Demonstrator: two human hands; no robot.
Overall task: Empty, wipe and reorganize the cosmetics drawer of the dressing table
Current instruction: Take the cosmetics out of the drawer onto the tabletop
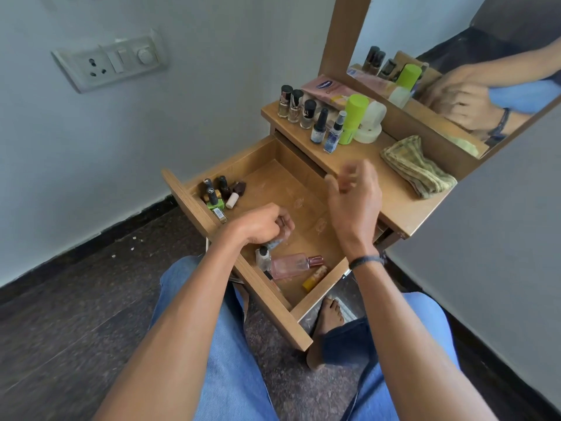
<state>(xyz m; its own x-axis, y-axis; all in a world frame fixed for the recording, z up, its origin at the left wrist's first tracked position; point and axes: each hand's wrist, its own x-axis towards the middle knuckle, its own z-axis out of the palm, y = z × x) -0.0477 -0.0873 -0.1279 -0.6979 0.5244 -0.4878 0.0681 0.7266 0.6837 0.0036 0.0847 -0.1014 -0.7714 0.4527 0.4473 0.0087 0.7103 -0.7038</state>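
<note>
While the drawer (pixel 267 174) stands pulled wide out of the dressing table (pixel 394 205), the left hand (pixel 264 224) is down inside it, fingers curled tight around a small bluish tube (pixel 273 244) just above the drawer floor. The right hand (pixel 355 199) hovers over the middle of the drawer, blurred, fingers loose and apart, nothing in them. Look at what's in there: a cluster of small bottles (pixel 217 192) packed into the corner against the drawer front. At the other end of that front there's a clear bottle (pixel 262 256) upright, with a pink bottle (pixel 291 264) lying on its side just beside it and a yellow tube (pixel 315 278) lying close to that. Faint ring marks show on the wood between the two groups. Up on the tabletop, three nail polishes (pixel 296 106), a dark bottle (pixel 318 126), a spray bottle (pixel 334 132), a green tube (pixel 352 118) and a white jar (pixel 370 123) stand together below the mirror (pixel 455 50). A pink box (pixel 324 89) lies behind them, and a folded cloth (pixel 416 168) lies apart to the right.
</note>
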